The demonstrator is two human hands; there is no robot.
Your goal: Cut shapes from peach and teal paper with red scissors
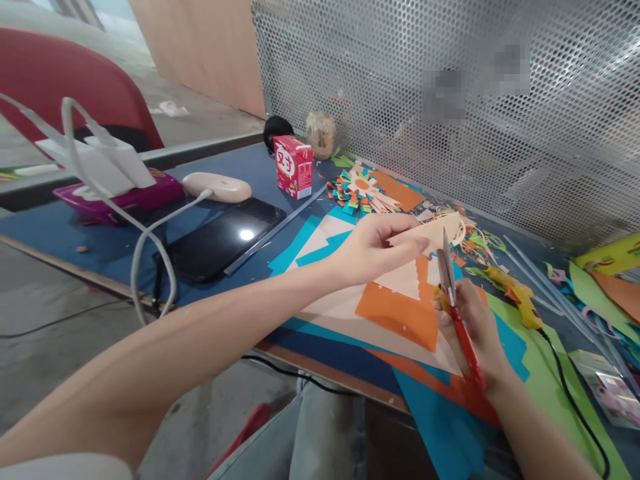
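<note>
red box (294, 168) | front: "对" | smaller print: too small to read

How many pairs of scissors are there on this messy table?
1 that I can see: the red-handled scissors, in the right hand, by the pale paper in the left hand. More could be hidden under the scraps.

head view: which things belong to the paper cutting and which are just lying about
Likely part of the job:
red-handled scissors, in the right hand
cream paper piece, in the left hand
orange paper
fringed paper flower
yellow glue gun, probably

Seemingly just lying about:
black phone-like device
red box
jar
pale oval device
</note>
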